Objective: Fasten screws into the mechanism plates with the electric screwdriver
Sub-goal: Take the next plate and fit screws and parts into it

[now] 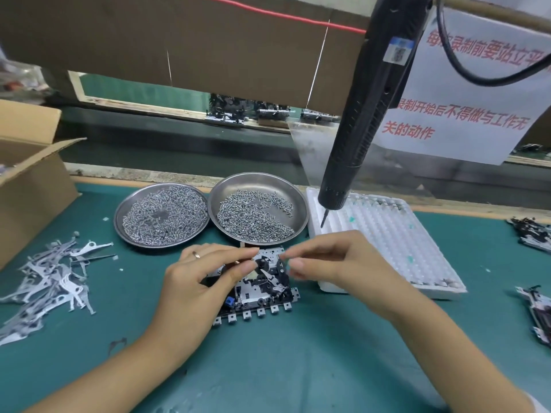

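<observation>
A mechanism plate, silver with black gears and a row of small square tabs along its near edge, lies on the green mat. My left hand, with a ring on one finger, holds the plate's left side with curled fingers; its index finger and thumb reach over the black hub. My right hand hovers at the plate's upper right corner with thumb and index tip close together; whatever is between them is too blurred to see. The black electric screwdriver hangs above and to the right, with its bit tip over the white tray and no hand on it.
Two round metal dishes of screws stand just behind the plate. A white ribbed tray lies to the right. Loose metal levers are scattered at the left, beside a cardboard box. More mechanisms sit at the right edge.
</observation>
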`<state>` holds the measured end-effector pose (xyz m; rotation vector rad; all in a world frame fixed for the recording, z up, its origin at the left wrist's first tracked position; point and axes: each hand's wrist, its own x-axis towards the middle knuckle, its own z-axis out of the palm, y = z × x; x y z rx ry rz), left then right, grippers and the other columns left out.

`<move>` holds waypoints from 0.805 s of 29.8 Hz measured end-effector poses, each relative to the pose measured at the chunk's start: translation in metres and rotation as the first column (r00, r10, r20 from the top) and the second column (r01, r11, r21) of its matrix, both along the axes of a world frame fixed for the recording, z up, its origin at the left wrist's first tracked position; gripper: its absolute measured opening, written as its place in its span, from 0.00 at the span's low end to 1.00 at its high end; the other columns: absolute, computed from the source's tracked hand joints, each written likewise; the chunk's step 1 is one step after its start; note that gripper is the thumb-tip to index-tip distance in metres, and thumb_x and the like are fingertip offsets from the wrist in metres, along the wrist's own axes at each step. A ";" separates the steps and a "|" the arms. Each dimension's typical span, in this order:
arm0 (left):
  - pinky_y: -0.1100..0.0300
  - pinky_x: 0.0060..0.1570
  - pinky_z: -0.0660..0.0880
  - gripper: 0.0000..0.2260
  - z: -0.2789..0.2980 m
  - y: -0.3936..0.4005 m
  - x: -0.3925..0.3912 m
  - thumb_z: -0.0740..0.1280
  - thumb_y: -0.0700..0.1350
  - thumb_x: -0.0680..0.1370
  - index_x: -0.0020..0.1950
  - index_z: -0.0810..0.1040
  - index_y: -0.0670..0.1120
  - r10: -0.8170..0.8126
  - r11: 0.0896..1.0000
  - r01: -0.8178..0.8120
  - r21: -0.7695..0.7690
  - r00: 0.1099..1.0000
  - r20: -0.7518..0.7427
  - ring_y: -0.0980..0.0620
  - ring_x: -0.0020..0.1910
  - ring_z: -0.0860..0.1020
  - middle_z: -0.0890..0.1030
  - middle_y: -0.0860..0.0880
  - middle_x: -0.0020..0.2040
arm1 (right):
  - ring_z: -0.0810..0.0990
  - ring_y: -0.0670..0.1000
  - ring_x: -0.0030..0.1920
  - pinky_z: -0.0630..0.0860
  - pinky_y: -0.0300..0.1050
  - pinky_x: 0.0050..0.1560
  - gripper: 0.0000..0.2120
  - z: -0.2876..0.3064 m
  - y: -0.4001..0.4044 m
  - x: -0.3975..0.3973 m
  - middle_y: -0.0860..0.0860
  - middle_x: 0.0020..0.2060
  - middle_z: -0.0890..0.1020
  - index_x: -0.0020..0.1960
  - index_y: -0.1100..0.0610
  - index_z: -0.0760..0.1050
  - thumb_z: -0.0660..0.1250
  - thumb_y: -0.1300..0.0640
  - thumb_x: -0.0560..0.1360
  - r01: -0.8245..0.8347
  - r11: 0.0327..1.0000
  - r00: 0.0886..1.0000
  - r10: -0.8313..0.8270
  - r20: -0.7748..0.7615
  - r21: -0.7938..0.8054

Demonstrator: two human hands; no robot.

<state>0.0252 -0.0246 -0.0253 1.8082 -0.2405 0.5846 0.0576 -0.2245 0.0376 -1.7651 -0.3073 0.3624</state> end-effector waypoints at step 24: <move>0.62 0.52 0.70 0.10 -0.005 0.001 -0.001 0.74 0.57 0.67 0.47 0.82 0.62 -0.044 0.995 0.049 0.091 0.997 -0.063 0.53 0.48 0.75 0.82 0.58 0.40 | 0.84 0.52 0.48 0.80 0.42 0.49 0.08 -0.044 0.028 -0.014 0.52 0.45 0.86 0.48 0.59 0.84 0.73 0.66 0.69 0.105 0.967 0.990 -0.124 0.067 0.234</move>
